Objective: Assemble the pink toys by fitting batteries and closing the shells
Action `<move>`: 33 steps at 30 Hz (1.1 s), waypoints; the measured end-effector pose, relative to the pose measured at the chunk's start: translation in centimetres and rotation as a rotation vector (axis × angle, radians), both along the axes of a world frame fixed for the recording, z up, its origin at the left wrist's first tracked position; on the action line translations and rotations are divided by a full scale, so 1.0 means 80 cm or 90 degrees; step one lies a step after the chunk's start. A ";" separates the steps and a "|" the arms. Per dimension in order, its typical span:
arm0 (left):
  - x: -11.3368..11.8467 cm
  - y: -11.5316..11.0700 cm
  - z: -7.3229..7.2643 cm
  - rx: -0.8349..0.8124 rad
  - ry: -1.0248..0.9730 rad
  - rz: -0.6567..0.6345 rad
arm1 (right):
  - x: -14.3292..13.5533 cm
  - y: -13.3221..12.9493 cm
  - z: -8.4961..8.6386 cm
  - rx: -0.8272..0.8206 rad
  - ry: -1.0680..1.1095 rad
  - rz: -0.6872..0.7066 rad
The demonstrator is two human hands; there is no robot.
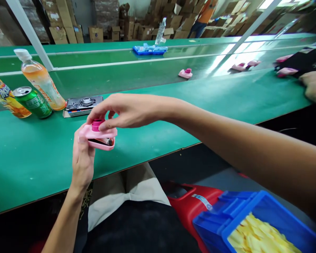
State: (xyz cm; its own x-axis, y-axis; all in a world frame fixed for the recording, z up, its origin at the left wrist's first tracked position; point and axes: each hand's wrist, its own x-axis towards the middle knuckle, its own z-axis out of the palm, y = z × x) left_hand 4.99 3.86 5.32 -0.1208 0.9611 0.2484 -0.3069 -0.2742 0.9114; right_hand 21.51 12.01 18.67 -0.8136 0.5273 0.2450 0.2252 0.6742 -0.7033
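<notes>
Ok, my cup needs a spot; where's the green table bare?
Bare: left of the left hand, nearer than the green can; between the right forearm and the lone pink piece. Crowded: around the can, yellow bottle, orange bottle and grey item.

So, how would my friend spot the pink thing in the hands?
Start at the green table. Over it, the left hand and right hand hold a pink case with a darker knob. Unlike the pink pieces lying farther off, this one is held, gaping to show parts inside.
</notes>
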 end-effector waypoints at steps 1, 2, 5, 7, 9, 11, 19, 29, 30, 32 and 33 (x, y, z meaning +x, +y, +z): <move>0.002 0.003 0.002 0.010 -0.008 -0.007 | -0.003 0.001 0.001 0.012 0.030 -0.035; 0.004 0.007 0.005 0.022 -0.021 -0.009 | -0.005 0.000 0.001 0.033 0.051 -0.074; 0.010 0.017 0.009 0.041 -0.077 0.038 | -0.011 -0.017 -0.011 0.150 0.046 -0.221; 0.014 0.023 0.009 0.041 -0.105 0.074 | -0.011 -0.036 -0.028 0.235 0.038 -0.343; 0.017 0.028 0.006 0.038 -0.114 0.089 | -0.009 -0.054 -0.048 0.273 0.025 -0.426; 0.019 0.032 0.002 0.029 -0.101 0.095 | -0.009 -0.063 -0.066 0.245 0.000 -0.454; 0.035 0.043 0.008 0.023 -0.092 0.170 | -0.045 -0.064 -0.106 0.005 0.259 -0.416; 0.048 0.048 0.018 0.056 -0.112 0.299 | -0.052 -0.076 -0.154 0.197 0.314 -0.483; 0.050 0.047 0.018 0.054 -0.104 0.288 | -0.050 -0.076 -0.154 0.198 0.313 -0.482; 0.054 0.043 0.018 0.057 -0.087 0.266 | -0.046 -0.077 -0.155 0.208 0.312 -0.480; 0.056 0.041 0.018 0.061 -0.085 0.259 | -0.045 -0.078 -0.157 0.219 0.311 -0.479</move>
State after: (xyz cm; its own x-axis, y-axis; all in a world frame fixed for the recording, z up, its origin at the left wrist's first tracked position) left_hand 9.46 7.18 6.80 -0.5219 0.8019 0.2910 -0.2705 -0.4791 0.8351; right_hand 17.94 5.77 6.14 -0.0585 0.7061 0.7057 0.4174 0.6594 -0.6253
